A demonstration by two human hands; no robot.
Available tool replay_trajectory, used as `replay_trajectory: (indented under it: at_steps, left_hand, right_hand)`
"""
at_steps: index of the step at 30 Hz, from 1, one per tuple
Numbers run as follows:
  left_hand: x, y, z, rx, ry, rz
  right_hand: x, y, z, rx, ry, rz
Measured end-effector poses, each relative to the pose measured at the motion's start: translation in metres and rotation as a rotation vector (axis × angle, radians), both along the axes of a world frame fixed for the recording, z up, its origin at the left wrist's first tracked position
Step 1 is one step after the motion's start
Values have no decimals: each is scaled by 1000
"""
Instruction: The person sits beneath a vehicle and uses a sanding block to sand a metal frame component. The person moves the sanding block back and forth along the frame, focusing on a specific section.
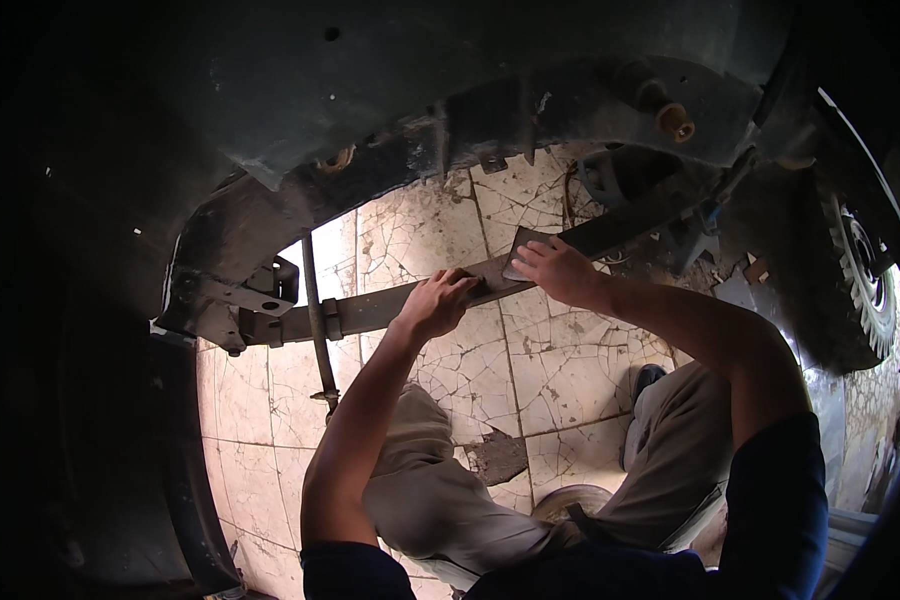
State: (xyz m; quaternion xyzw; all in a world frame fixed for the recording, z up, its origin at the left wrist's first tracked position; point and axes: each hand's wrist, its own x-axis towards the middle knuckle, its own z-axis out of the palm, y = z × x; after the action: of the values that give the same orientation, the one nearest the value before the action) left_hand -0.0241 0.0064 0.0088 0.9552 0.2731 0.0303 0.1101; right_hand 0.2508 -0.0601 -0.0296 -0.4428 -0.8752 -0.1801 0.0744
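A long dark leaf spring [380,308] runs slantwise across the view under the vehicle, higher at its right end. My left hand [438,304] rests at its middle, fingers curled over the flat bar; the fingertips are partly hidden. Just to the right, my right hand [562,272] presses a dark, square piece of sandpaper [523,243] against the bar, with fingers spread over its lower part. A band clamp [332,318] wraps the bar left of my hands.
Dark bodywork [340,95] arches over my arms. A thin rod [317,320] crosses the bar at left, near a metal bracket [277,285]. A threaded stub [675,122] juts down above, and a toothed wheel [873,280] stands at right. Cracked tiles [420,235] cover the floor.
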Motion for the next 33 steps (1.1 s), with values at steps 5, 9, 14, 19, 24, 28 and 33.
replay_trajectory:
  at_steps: [5, 9, 14, 19, 24, 28, 33]
  left_hand:
    - [4, -1, 3, -22, -38, -2]
    - [1, 0, 0, 10, -32, 1]
    - [-1, 2, -1, 14, -23, -1]
    - [6, 0, 6, -43, 71, 32]
    - [3, -1, 6, -38, 61, 29]
    - [6, -2, 8, -29, 77, 31]
    - [4, -1, 6, -31, 61, 28]
  right_hand:
    - [-8, -3, 2, -32, 96, 170]
    - [-4, 9, 7, -124, -51, -111]
    - [-9, 3, 4, -43, -17, 68]
    - [9, 8, -1, 46, -8, 27]
    - [-2, 12, 0, 2, -78, -71]
    - [-1, 15, -1, -59, -21, -62]
    - [-7, 12, -7, 13, 28, -77]
